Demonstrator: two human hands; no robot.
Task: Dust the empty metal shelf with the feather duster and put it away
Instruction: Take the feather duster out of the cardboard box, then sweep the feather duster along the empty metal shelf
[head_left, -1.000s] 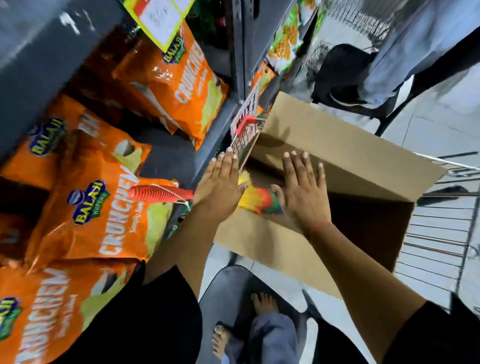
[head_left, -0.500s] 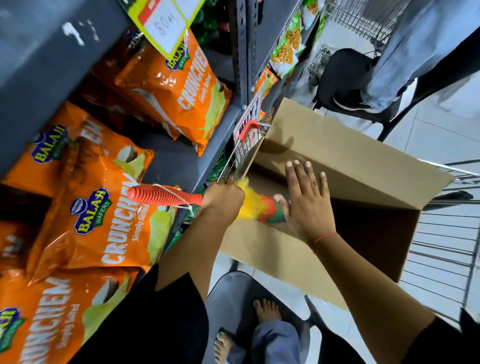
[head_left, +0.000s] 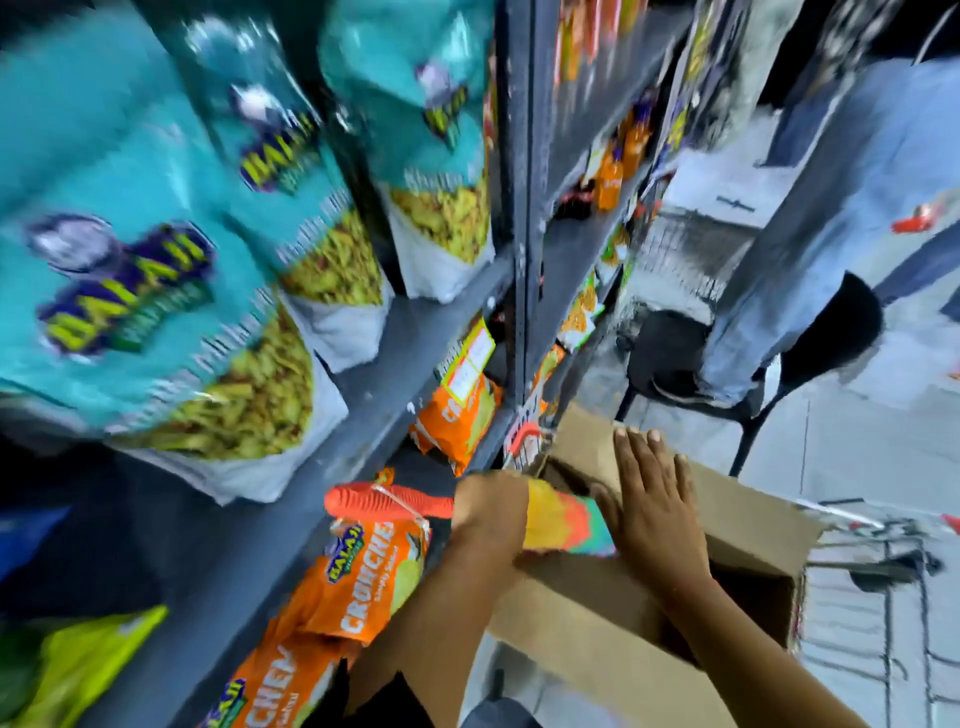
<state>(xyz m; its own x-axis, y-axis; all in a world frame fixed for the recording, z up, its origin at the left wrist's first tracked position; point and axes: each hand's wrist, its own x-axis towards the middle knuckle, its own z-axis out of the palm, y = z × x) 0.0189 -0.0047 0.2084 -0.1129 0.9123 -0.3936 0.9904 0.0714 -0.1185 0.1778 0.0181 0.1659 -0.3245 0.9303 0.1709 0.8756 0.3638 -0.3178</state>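
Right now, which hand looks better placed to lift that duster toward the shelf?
Left. The left hand is already closed around the feather duster, on the side nearest the metal shelf. The right hand lies flat and open on the cardboard box, holding nothing.

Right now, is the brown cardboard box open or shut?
Open. The brown cardboard box has its flap raised under the right hand, and its dark interior shows. The contents cannot be made out.
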